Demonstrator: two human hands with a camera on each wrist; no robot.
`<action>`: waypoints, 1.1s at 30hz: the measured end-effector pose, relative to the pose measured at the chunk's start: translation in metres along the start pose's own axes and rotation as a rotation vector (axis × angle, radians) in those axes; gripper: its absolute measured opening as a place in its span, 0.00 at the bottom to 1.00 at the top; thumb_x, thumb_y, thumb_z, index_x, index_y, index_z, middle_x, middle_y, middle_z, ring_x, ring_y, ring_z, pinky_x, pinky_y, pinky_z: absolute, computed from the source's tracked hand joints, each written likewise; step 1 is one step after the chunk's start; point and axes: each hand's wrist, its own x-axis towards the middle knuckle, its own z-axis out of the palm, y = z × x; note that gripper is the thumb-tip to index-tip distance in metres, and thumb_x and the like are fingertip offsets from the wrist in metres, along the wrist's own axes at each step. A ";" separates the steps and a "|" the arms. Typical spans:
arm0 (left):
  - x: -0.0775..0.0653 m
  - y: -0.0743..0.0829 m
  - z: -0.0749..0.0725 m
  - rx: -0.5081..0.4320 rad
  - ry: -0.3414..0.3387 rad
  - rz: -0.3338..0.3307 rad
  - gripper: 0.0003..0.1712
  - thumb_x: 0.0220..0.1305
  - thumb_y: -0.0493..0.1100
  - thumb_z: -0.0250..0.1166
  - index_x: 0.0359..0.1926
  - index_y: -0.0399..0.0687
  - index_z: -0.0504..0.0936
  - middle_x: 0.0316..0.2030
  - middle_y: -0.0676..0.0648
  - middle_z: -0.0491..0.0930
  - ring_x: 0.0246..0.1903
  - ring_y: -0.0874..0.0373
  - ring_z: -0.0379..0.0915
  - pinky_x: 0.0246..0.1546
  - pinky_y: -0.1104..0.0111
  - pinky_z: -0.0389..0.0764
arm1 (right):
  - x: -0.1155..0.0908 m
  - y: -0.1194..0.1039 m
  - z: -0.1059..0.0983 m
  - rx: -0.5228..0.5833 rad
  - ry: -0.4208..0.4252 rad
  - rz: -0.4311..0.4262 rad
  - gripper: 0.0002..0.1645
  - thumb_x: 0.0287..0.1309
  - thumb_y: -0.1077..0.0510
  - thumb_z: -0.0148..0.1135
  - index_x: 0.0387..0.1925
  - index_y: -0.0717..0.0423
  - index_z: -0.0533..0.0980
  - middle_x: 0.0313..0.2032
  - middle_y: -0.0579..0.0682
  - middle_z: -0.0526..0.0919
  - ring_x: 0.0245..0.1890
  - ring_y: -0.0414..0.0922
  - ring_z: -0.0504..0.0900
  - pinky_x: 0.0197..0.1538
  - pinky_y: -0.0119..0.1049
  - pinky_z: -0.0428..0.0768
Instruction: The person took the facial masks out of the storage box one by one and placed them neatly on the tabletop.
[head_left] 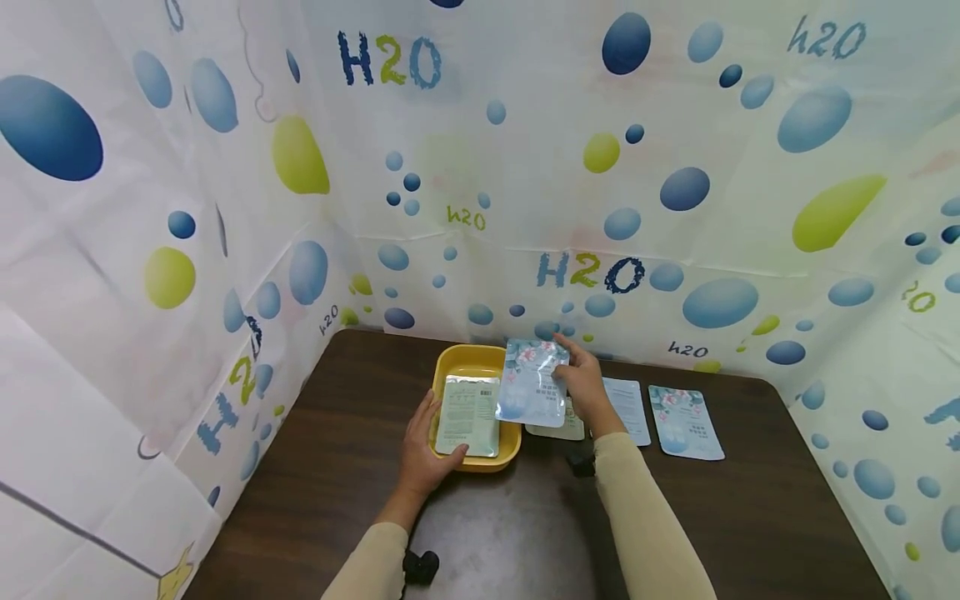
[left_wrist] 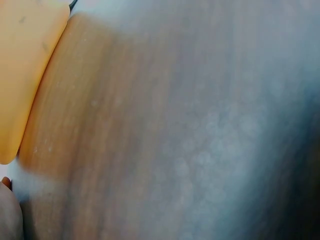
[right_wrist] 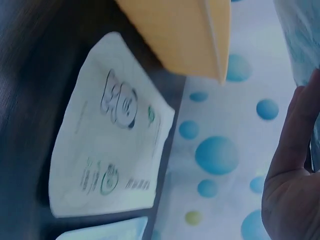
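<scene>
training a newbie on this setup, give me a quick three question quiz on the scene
1. Which hand holds a floral packet?
2. True or false: a pale green packet lies in the tray.
3. Where is the cartoon packet? (a) in the tray (b) on the table (c) held in a hand

Key: 1. the right hand; 2. true; 3. b
</scene>
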 end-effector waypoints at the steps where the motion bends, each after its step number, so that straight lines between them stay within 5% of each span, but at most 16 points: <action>1: -0.001 0.000 0.000 -0.001 0.000 -0.003 0.50 0.43 0.54 0.77 0.66 0.33 0.74 0.75 0.38 0.66 0.70 0.34 0.65 0.65 0.39 0.68 | -0.001 0.001 -0.003 0.011 -0.001 0.010 0.47 0.57 0.77 0.48 0.78 0.48 0.61 0.70 0.62 0.69 0.55 0.51 0.76 0.41 0.28 0.77; 11: -0.003 0.000 0.001 0.024 0.011 0.008 0.50 0.43 0.54 0.77 0.66 0.34 0.74 0.74 0.39 0.66 0.69 0.36 0.66 0.64 0.41 0.69 | -0.007 0.023 -0.043 -0.025 0.009 0.075 0.48 0.58 0.76 0.48 0.80 0.51 0.56 0.82 0.55 0.45 0.74 0.55 0.61 0.44 0.26 0.75; 20: -0.001 -0.001 0.000 0.014 -0.009 -0.007 0.50 0.43 0.54 0.76 0.67 0.34 0.74 0.75 0.40 0.65 0.70 0.36 0.65 0.65 0.40 0.68 | -0.016 0.057 -0.049 -0.141 -0.073 0.148 0.47 0.54 0.77 0.50 0.77 0.56 0.61 0.61 0.66 0.78 0.39 0.41 0.83 0.37 0.33 0.82; 26: -0.002 0.000 0.000 0.019 -0.025 -0.027 0.50 0.44 0.55 0.76 0.67 0.35 0.74 0.76 0.41 0.64 0.71 0.37 0.64 0.66 0.40 0.68 | -0.024 0.072 -0.051 -0.241 -0.080 0.127 0.40 0.50 0.76 0.56 0.69 0.64 0.71 0.52 0.60 0.83 0.37 0.42 0.81 0.39 0.33 0.79; 33: -0.002 -0.002 0.000 0.009 -0.014 -0.027 0.50 0.43 0.54 0.77 0.67 0.34 0.74 0.76 0.41 0.64 0.71 0.37 0.64 0.66 0.40 0.68 | -0.029 0.081 -0.058 -0.363 -0.113 0.159 0.24 0.53 0.72 0.60 0.54 0.62 0.83 0.46 0.57 0.87 0.34 0.46 0.82 0.38 0.38 0.84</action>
